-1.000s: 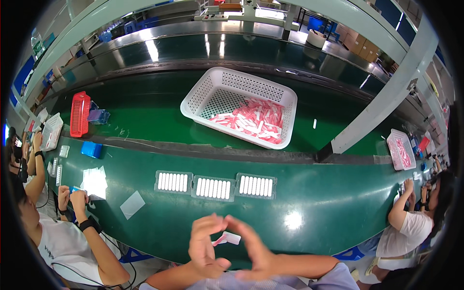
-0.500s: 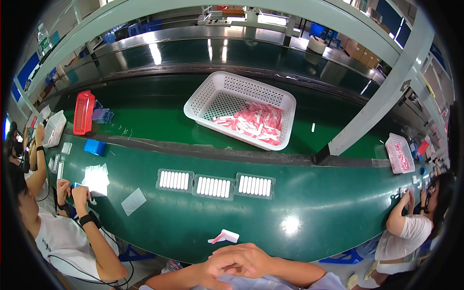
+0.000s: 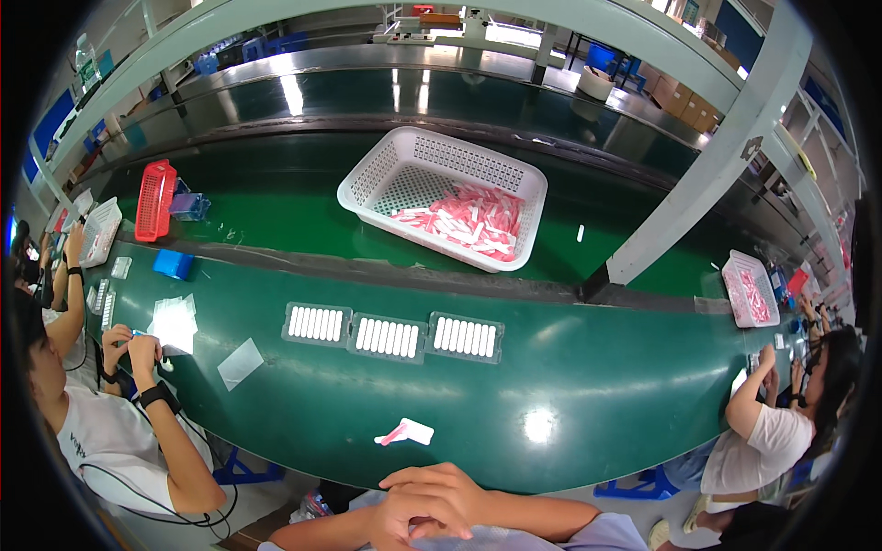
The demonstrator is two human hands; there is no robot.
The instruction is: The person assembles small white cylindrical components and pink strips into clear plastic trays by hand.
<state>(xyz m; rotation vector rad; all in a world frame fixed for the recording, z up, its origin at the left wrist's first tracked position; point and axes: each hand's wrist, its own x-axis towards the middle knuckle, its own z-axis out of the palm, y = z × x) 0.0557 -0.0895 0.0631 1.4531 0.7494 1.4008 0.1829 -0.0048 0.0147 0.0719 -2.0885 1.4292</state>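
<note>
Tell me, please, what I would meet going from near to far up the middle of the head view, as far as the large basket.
Folded hands, small pink-and-white pieces, middle tray with its white sticks, large white basket.

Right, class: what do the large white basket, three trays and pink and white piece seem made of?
Large white basket: probably moulded plastic, satin finish, judging by its evenly perforated walls and rounded rim.
Three trays: likely thin, glossy clear plastic, since green shows through their edges.
Pink and white piece: smooth-looking, perhaps paper or film; too small to tell.
</note>
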